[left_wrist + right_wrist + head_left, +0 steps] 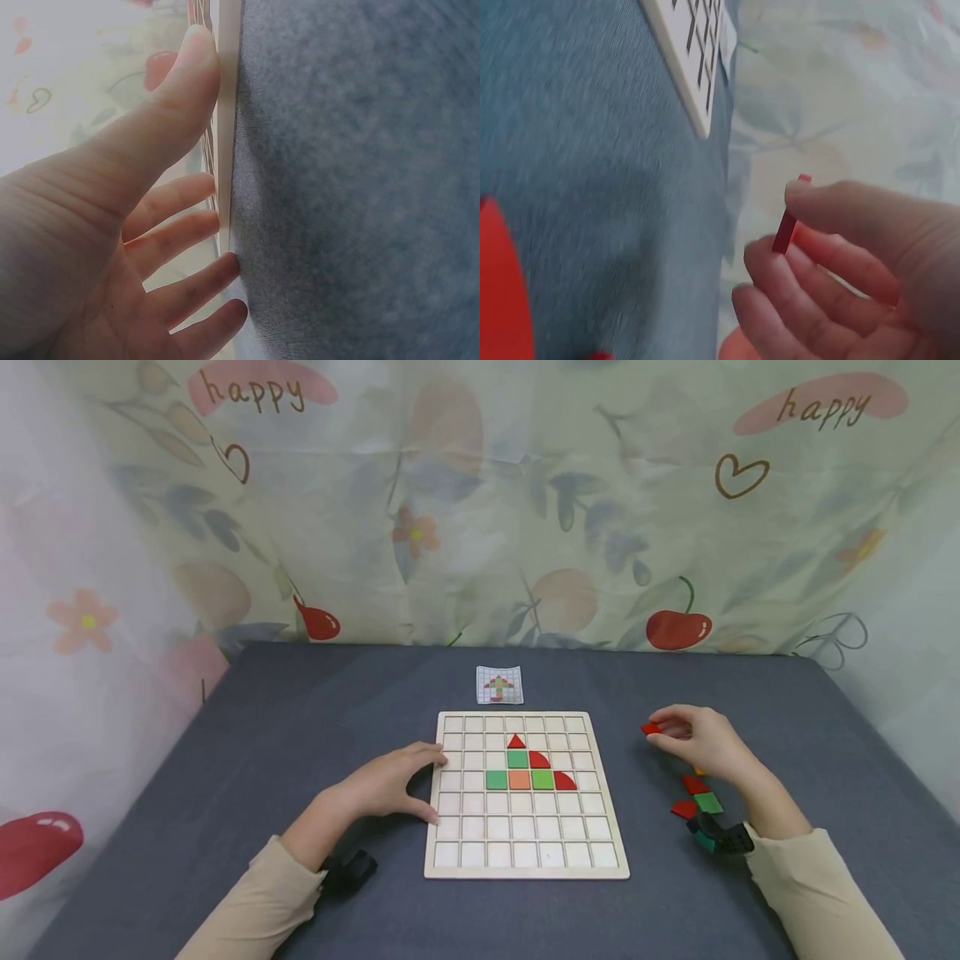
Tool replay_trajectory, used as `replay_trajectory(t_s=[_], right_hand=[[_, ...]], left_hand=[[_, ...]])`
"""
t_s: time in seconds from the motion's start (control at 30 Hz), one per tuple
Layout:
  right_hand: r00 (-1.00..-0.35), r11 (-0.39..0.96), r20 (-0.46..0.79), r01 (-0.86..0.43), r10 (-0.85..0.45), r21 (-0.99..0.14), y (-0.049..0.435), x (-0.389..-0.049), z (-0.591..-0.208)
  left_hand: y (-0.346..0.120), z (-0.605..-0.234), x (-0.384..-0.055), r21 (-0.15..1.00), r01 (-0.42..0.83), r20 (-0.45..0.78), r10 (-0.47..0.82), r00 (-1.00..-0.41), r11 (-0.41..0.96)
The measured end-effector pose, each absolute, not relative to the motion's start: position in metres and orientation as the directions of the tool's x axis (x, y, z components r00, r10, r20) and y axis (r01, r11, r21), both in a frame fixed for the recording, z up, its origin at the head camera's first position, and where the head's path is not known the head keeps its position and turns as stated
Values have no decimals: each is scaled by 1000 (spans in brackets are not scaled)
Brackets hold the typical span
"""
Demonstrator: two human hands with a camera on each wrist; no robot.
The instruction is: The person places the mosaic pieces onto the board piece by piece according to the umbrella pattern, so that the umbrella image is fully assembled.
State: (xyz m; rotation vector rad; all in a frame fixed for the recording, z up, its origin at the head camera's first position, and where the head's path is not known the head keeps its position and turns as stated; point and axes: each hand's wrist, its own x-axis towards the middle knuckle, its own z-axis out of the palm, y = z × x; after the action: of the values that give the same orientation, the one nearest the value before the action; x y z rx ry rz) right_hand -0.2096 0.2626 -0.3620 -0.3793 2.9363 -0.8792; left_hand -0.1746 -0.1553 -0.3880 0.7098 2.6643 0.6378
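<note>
My right hand [701, 742] pinches a small red tile [650, 727] between thumb and fingers, over the cloth right of the board. In the right wrist view the red tile [787, 225] shows edge-on, so its outline is hidden. My left hand [390, 782] rests at the left edge of a pale wooden grid board [527, 868], fingers and thumb spread along the rim. On the board sit a red triangle [516, 742], green squares [517, 759], an orange square [519, 779] and two red quarter-circles [539, 760].
Beneath my right forearm lie several loose tiles: red pieces [683, 809], a green square [707, 802] and others partly hidden. A small printed pattern card [499, 686] lies behind the board. Dark grey cloth [337, 693] covers the table, with a patterned curtain [480, 527] behind it.
</note>
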Motion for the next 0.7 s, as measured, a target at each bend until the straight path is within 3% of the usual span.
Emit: replay_trajectory(t_s=[0.37,0.7], right_hand=[[-909,733,139,-402,-393,-549,233,-204,-361],[-845,662,133,-494,-518,-564,198,-204,-359]], left_hand=[[-155,-388,-175,492,381,-186,522,-832,783],[-155,-387,-174,488,373,-193,514,-836,789]])
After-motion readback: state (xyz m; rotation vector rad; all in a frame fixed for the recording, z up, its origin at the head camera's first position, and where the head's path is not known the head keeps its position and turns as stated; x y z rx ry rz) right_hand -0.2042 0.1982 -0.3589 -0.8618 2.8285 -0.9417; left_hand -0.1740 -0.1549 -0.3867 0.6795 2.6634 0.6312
